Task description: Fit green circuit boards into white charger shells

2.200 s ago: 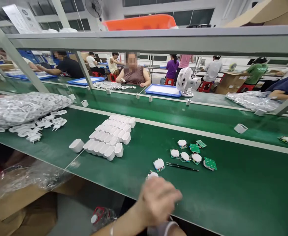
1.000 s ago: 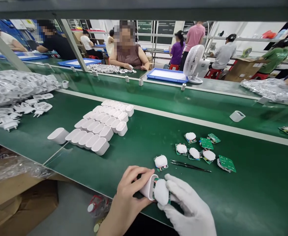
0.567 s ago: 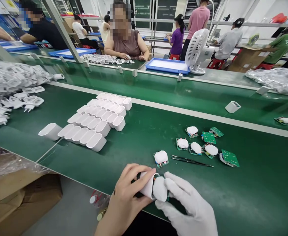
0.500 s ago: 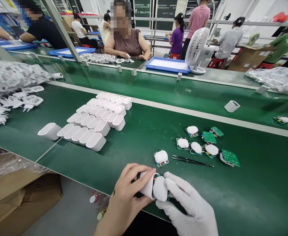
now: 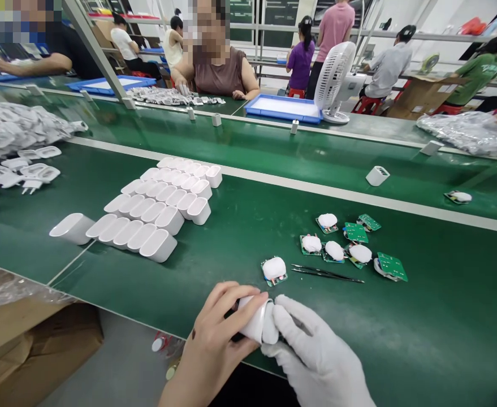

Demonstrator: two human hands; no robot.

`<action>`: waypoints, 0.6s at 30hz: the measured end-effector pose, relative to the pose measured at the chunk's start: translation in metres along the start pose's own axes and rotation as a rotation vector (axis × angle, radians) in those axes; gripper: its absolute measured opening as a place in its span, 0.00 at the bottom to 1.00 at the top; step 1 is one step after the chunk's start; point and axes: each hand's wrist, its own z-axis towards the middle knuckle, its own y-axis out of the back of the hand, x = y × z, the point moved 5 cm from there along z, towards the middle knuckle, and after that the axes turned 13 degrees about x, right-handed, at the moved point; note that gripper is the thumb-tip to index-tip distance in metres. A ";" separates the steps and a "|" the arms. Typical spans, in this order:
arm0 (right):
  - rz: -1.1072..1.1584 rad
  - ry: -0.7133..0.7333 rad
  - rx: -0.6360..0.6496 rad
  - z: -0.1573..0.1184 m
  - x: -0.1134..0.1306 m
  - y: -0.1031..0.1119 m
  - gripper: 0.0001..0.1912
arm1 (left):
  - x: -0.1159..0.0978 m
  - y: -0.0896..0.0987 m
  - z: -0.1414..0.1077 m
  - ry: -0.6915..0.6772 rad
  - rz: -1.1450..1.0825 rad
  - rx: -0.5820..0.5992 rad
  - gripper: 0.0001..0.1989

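Observation:
At the table's near edge, my bare left hand wraps round a white oval housing. My right hand, in a white glove, pinches a circuit board topped with a white pad, which sits partly inside the housing's open end. Just beyond my hands lies another padded board, with black tweezers to its right. Several more boards are grouped behind the tweezers, some green side up. Rows of white housings stand left of centre.
A heap of white plastic parts lies at the far left. One housing and one board rest beyond the pale strip. Across the line are a seated person, a blue tray and a white fan.
The padded board has gone deeper into the housing between my hands. The view has shifted slightly. The person opposite has moved a hand left over the small parts.

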 end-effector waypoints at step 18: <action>-0.297 0.050 0.109 0.010 0.030 -0.012 0.20 | 0.001 -0.002 0.001 0.130 -0.240 0.178 0.23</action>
